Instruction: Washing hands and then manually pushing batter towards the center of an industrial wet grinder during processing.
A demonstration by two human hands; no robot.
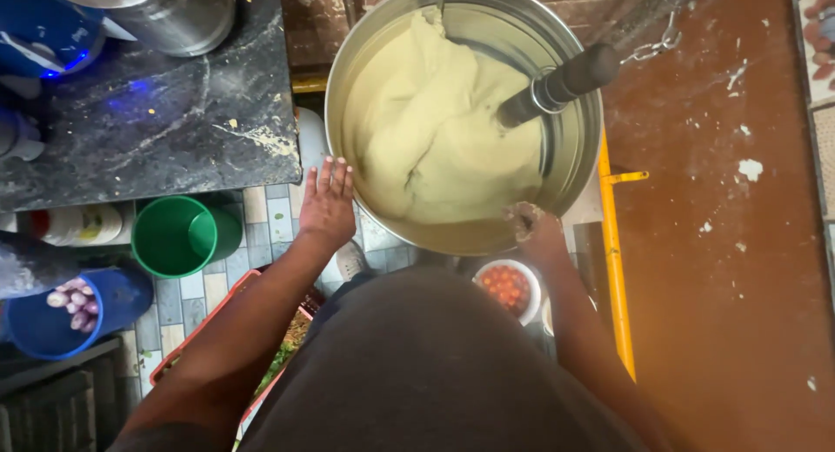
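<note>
1. Blue bucket (52,317) at far left, low on the tiled floor (261,213), tilted open toward the camera; a handful of pale purple onions or the like inside. One bucket of this colour.
2. Green bucket (178,236) just to its right, tucked under the edge of the dark stone counter (165,121), probably parked there out of the way. One green bucket, nothing visible inside.
3. Steel vessel (170,13) up on the counter, only partly in frame. One.
4. Red crate (252,330) with green leaves below, half hidden by the left forearm. One.
5. Left hand (327,204) flat against the outer wall of the big steel pot (465,113), fingers released and spread, likely steadying the pot against tipping. Nothing gripped.
6. Pale yellow dough (444,130) heaped inside the pot, leaning toward the left wall; one mass. Black-handled stirring tool (557,88) stuck into its right side, handle slanting out toward the rim, left standing by the stiffness of the dough. One tool.
7. Right hand (531,228) at the near rim of the pot, smeared with dough; fingers curled over the edge, though clenched on the rim or merely resting cannot be told.
8. White bowl (509,287) of small red pieces on the floor beneath that hand. One.
9. Yellow metal bar (613,269) running down beside the reddish-brown surface (722,243) at right. One.
</note>
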